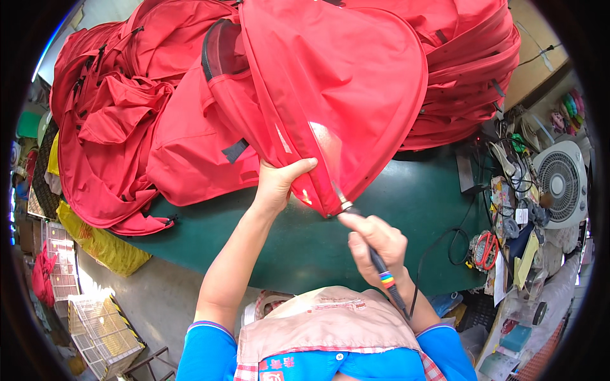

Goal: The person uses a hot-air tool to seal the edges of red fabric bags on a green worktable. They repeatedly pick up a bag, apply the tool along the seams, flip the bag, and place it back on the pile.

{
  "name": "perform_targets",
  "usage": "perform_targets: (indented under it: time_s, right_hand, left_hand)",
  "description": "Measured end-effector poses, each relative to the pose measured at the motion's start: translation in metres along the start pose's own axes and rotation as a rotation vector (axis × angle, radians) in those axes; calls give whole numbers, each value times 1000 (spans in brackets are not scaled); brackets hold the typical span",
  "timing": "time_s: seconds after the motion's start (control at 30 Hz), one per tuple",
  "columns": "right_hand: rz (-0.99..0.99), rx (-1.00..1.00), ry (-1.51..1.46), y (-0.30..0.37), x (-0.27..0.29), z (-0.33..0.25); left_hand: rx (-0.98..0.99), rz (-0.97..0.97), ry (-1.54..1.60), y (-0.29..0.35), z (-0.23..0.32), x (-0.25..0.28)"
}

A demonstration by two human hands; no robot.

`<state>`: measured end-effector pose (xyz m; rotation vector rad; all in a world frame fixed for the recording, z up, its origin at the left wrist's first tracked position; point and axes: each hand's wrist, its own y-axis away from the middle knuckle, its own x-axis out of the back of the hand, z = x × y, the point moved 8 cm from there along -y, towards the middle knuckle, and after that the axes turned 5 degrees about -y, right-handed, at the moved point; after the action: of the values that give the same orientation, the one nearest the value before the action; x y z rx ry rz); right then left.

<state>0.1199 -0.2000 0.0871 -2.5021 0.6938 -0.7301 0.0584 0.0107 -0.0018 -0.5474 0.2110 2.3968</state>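
A red fabric piece (343, 82) with piped, curved edges narrows to a corner near the middle of the table. My left hand (277, 183) grips its left edge, thumb on top and the other fingers hidden underneath. In my right hand (380, 244) is a corded soldering iron (377, 259) with a black handle and a rainbow-striped band. Its thin metal tip points up and left against the red fabric, just above the corner. Whether the tip presses into the cloth I cannot tell.
More red fabric pieces (121, 120) heap at the left, and a thick stack (464, 82) lies behind at right. They rest on a dark green table (305, 254). Red-handled scissors (487, 249), cords and a white fan (562, 184) crowd the right side. Wire crates (105, 333) stand lower left.
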Motion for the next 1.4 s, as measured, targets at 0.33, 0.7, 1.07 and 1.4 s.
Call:
perform_targets:
  time_s: [0.33, 0.7, 1.07, 1.4]
  right_hand:
    - [15, 97, 94, -23, -23, 6]
    - [-221, -306, -350, -123, 57, -11]
    - [-109, 593, 95, -311, 1, 0]
    - [488, 760, 85, -235, 41, -124]
  left_hand:
    - [-44, 50, -85, 5, 2, -7]
    - [-10, 65, -78, 22, 7, 4]
    - [110, 74, -595, 135, 120, 123]
    - [-293, 185, 42, 51, 67, -7]
